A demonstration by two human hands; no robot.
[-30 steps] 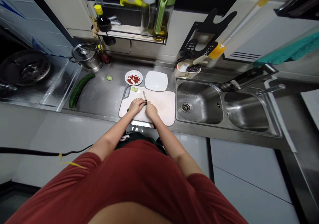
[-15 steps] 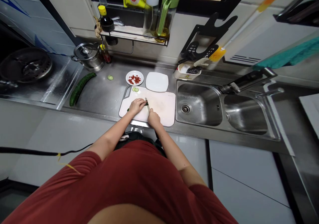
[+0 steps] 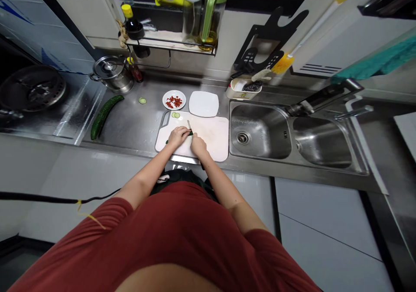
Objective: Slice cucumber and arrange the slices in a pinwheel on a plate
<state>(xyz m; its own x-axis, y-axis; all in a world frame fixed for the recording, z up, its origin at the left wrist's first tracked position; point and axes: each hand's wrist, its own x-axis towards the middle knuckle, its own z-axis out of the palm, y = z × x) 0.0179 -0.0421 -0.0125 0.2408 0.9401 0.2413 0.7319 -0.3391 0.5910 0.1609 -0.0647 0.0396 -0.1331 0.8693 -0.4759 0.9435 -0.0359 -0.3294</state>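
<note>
On the white cutting board (image 3: 212, 138), my left hand (image 3: 178, 137) is closed over a piece of cucumber (image 3: 190, 133), whose dark green end shows past the fingertips and another bit by the wrist. My right hand (image 3: 198, 146) grips a knife (image 3: 190, 125) by its handle, the blade pointing away from me beside the cucumber's end. A few pale cucumber slices (image 3: 175, 115) lie at the board's upper left. Behind the board are a white plate of chopped red pieces (image 3: 168, 105) and a bare white square plate (image 3: 203, 104).
A whole cucumber (image 3: 104, 117) and a single slice (image 3: 142, 100) lie on the steel counter to the left. Beyond are a lidded pot (image 3: 117, 79) and a wok (image 3: 32, 86). A double sink (image 3: 260, 153) adjoins the board's right; a wall rack (image 3: 169, 45) overhangs the back.
My right hand and the knife have moved slightly away from me and to the left, with more of the blade reaching past the cucumber. My left hand stays on the cucumber.
</note>
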